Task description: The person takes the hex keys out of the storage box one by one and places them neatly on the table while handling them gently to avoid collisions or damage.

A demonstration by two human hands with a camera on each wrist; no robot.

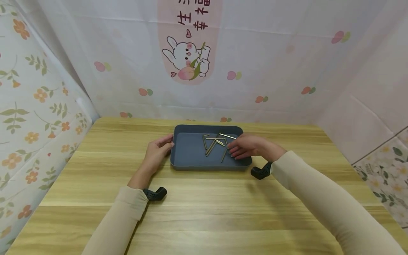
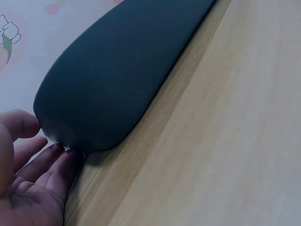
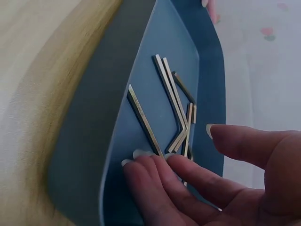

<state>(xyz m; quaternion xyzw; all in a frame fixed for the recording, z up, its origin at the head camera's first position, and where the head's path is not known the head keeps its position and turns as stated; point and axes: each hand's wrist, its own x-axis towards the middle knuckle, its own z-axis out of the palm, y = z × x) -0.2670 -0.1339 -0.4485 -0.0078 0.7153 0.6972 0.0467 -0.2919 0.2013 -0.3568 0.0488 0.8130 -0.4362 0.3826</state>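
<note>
A shallow blue-grey tray (image 1: 188, 150) stands on the wooden table, with several brass-coloured L-shaped hex keys (image 3: 170, 92) lying loosely in its right half. At the tray's left end is my left hand (image 1: 155, 152). In the left wrist view its fairly straight fingertips (image 2: 55, 153) touch the outer wall (image 2: 108, 80) of the tray. My right hand (image 1: 250, 145) reaches over the right end into the tray. The right wrist view shows its fingertips (image 3: 141, 165) down beside one hex key (image 3: 146, 123), partly covering that key's end, while the thumb stays apart from them.
The wooden table (image 1: 204, 212) extends in front of the tray and to both sides. Behind it hangs a white cloth (image 1: 274, 63) printed with a rabbit, and a floral cloth (image 1: 41, 117) hangs at the left. Dark wrist mounts (image 1: 156, 194) sit at both cuffs.
</note>
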